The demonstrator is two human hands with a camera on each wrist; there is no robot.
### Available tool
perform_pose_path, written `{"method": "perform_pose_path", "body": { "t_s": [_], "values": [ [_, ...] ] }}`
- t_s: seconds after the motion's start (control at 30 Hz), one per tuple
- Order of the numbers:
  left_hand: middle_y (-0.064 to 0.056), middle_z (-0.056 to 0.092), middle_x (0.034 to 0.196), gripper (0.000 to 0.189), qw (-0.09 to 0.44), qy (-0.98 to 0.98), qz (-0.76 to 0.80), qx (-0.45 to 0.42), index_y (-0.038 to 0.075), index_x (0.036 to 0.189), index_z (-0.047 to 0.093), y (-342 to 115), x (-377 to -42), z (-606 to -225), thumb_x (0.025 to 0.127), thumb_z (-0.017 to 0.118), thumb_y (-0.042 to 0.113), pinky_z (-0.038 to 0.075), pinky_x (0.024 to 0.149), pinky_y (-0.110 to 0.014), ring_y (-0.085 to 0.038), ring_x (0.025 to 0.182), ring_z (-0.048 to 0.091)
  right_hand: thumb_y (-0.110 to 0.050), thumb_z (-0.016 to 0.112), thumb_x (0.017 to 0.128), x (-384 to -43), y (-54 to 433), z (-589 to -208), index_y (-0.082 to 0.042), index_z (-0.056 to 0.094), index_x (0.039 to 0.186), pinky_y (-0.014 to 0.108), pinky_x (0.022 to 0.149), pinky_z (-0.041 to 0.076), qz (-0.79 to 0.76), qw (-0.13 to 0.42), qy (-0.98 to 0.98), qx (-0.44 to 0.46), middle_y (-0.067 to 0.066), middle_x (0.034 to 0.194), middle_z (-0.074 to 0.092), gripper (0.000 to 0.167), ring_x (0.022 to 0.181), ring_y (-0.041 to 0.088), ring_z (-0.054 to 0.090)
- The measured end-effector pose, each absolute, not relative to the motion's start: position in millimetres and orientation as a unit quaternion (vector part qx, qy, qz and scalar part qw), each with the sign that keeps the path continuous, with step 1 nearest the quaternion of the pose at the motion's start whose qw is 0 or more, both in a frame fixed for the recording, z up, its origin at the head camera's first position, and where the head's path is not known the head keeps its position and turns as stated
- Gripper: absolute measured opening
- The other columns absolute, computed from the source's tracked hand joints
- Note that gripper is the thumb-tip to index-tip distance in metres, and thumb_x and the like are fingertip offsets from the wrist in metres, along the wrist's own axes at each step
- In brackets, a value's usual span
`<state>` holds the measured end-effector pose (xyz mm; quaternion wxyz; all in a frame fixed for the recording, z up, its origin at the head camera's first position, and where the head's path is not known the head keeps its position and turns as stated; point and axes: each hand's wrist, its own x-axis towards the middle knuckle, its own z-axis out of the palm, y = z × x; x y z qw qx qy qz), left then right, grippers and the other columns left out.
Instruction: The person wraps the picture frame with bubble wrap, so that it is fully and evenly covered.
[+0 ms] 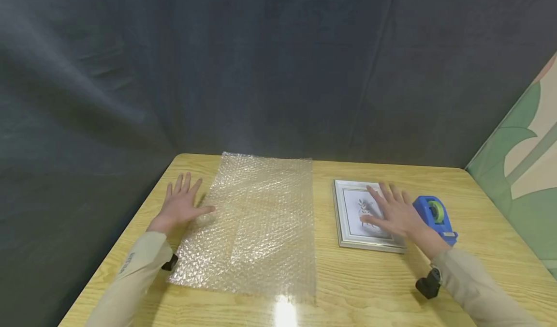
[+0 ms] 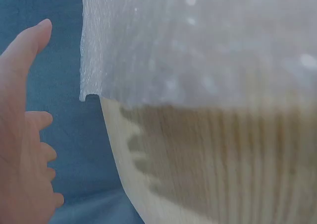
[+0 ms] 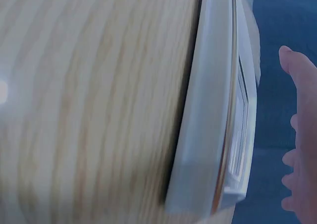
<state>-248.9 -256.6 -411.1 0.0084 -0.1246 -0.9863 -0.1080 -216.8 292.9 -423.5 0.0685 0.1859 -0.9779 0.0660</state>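
A sheet of clear bubble wrap (image 1: 256, 220) lies flat on the wooden table, left of centre. Over its left edge my left hand (image 1: 180, 205) is spread, fingers straight and holding nothing; the left wrist view shows its shadow on the wood beside the bubble wrap (image 2: 188, 45). To the right lies a silver-white picture frame (image 1: 344, 230) with a plant print inside. My right hand (image 1: 398, 213) hovers above the frame's right part with fingers spread, hiding some of the print. In the right wrist view a gap shows between that hand (image 3: 304, 135) and the picture frame (image 3: 203, 110).
A blue tape dispenser (image 1: 448, 235) with a greenish roll stands right of the frame, partly behind my right forearm. Dark cloth (image 1: 278, 75) hangs behind the table (image 1: 357, 288) and along its left side. A patterned panel (image 1: 522, 172) borders the right.
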Motion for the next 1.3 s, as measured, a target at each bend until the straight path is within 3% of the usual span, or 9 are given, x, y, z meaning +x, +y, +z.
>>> {"method": "perform_pose_path", "body": {
  "t_s": [0.23, 0.47, 0.8, 1.1, 1.3],
  "values": [
    [-0.028, -0.007, 0.146, 0.096, 0.000, -0.985, -0.130, -0.116, 0.004, 0.145, 0.011, -265.0, -241.6, -411.7, 0.080, 0.053, 0.060, -0.005, 0.104, -0.062, -0.048, 0.132, -0.008, -0.054, 0.054, 0.083, -215.8, 270.0, -425.3, -0.010, 0.028, 0.143, 0.065, 0.100, 0.017, 0.093, 0.073, -0.967, 0.227, 0.028, 0.144, 0.022, 0.079, 0.129, 0.050, 0.018],
    [-0.029, -0.001, 0.147, 0.095, -0.006, -0.982, -0.157, -0.104, 0.004, 0.145, 0.013, -269.0, -236.1, -413.2, 0.080, 0.054, 0.059, 0.005, 0.102, -0.066, -0.051, 0.131, 0.001, -0.049, 0.053, 0.086, -213.1, 242.2, -421.4, -0.008, 0.024, 0.144, 0.063, 0.102, 0.015, 0.161, 0.041, -0.956, 0.240, 0.025, 0.145, 0.022, 0.077, 0.130, 0.047, 0.018],
    [-0.031, -0.002, 0.146, 0.102, -0.045, -0.971, -0.217, -0.085, 0.003, 0.145, 0.000, -276.7, -226.1, -411.7, 0.080, 0.055, 0.059, 0.016, 0.093, -0.073, -0.059, 0.125, 0.008, -0.040, 0.059, 0.086, -211.0, 204.8, -425.6, -0.002, 0.016, 0.144, 0.056, 0.105, 0.021, 0.305, -0.003, -0.914, 0.267, 0.021, 0.147, 0.018, 0.082, 0.133, 0.039, 0.019],
    [-0.027, 0.007, 0.147, 0.094, -0.086, -0.946, -0.297, -0.094, -0.001, 0.144, 0.002, -273.6, -219.5, -424.1, 0.084, 0.058, 0.046, 0.016, 0.104, -0.061, -0.046, 0.132, 0.012, -0.021, 0.064, 0.085, -211.1, 174.0, -437.9, 0.005, 0.018, 0.142, 0.052, 0.101, 0.032, 0.447, -0.039, -0.866, 0.221, 0.026, 0.143, 0.024, 0.077, 0.125, 0.044, 0.032],
    [-0.028, 0.010, 0.147, 0.093, -0.086, -0.941, -0.312, -0.098, -0.002, 0.144, 0.002, -268.5, -218.2, -429.1, 0.085, 0.060, 0.041, 0.021, 0.102, -0.060, -0.046, 0.130, 0.017, -0.009, 0.062, 0.084, -213.3, 160.7, -445.2, 0.012, 0.019, 0.138, 0.048, 0.094, 0.041, 0.499, -0.050, -0.846, 0.182, 0.032, 0.139, 0.027, 0.072, 0.116, 0.044, 0.043]
  ]
}}
